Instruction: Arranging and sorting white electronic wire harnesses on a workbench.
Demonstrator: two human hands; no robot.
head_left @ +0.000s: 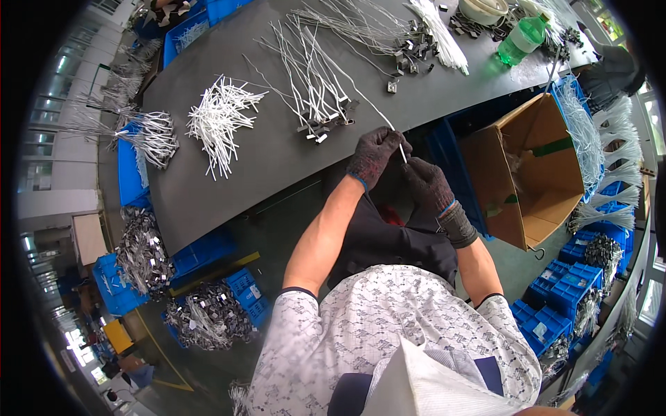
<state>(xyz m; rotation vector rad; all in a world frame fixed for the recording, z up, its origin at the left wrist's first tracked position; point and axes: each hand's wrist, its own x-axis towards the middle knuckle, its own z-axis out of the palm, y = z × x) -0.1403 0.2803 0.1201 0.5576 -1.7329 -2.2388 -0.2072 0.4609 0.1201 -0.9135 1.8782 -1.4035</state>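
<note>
Both of my hands wear dark knitted gloves and meet just off the table's near edge. My left hand [377,156] is closed in a pinch on a thin white wire [365,99], which runs back over the table. Close beside it, my right hand [428,184] has its fingers closed at the white lower end of the same wire. Beyond my left hand lies a bunch of white wires with dark metal clips [320,130] at their near ends. Farther left is a loose pile of short white tubes [223,118].
The dark grey table [201,201] carries more wires with metal clips [414,50], a green bottle [522,41] and a white tub [483,10]. An open cardboard box [496,191] stands at right. Blue crates [565,284] flank me, and a crate of metal parts [211,315] sits on the floor.
</note>
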